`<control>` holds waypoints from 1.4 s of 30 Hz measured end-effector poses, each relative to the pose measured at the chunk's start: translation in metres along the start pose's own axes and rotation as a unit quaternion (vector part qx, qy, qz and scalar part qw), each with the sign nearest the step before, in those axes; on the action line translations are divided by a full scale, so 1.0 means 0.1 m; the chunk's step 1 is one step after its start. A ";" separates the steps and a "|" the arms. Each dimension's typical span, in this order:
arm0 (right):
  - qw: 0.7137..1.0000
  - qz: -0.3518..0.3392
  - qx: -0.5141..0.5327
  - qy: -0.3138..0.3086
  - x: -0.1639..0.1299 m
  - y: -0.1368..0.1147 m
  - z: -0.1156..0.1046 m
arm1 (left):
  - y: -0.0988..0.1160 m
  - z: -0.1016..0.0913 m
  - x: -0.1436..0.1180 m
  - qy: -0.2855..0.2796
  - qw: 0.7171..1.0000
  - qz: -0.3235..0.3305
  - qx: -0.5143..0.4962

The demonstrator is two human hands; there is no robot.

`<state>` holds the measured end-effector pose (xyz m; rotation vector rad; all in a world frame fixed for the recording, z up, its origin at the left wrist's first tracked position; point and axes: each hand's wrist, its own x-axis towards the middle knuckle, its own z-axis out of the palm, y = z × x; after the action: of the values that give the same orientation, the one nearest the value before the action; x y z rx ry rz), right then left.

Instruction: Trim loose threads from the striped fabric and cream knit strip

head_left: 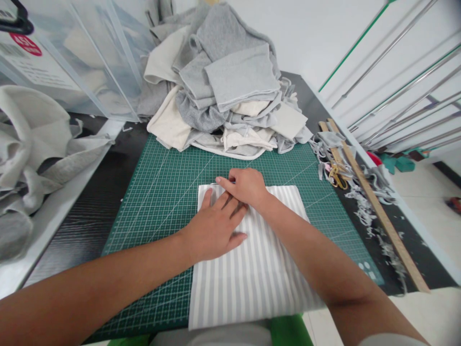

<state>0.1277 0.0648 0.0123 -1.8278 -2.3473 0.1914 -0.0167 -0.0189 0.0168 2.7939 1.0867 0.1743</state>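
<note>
A piece of grey-and-white striped fabric (248, 274) lies flat before me, its front end at the near edge of the mat. My left hand (214, 228) rests on its upper left part, palm down and fingers spread. Across the far edge of the fabric, my right hand (248, 186) is closed, its wrist bent to the left. A thin metal tip (215, 183) shows beside its thumb; the rest of that tool is hidden in the fingers. The right hand partly covers the left fingertips.
Under the fabric is a green cutting mat (154, 202). A heap of grey and cream cloth (230, 77) stands at the back. On the right lie a wooden ruler (382, 211), gold-handled scissors (337, 178) and scraps (363, 209). A clear bin (90, 53) stands back left.
</note>
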 end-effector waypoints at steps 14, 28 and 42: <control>1.000 -0.005 -0.002 0.005 0.00 0.01 0.02 | 0.00 0.00 0.00 0.000 1.000 0.000 0.002; 0.999 -0.015 0.004 -0.031 0.04 0.04 -0.04 | 0.00 0.01 -0.01 0.004 1.000 -0.005 0.000; 0.998 -0.030 0.012 -0.060 0.10 0.06 -0.08 | 0.00 -0.01 -0.01 0.009 1.000 -0.004 0.000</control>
<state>0.1329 0.0759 0.0190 -1.7778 -2.4655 0.3299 -0.0176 -0.0198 0.0172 2.7928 1.1020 0.1984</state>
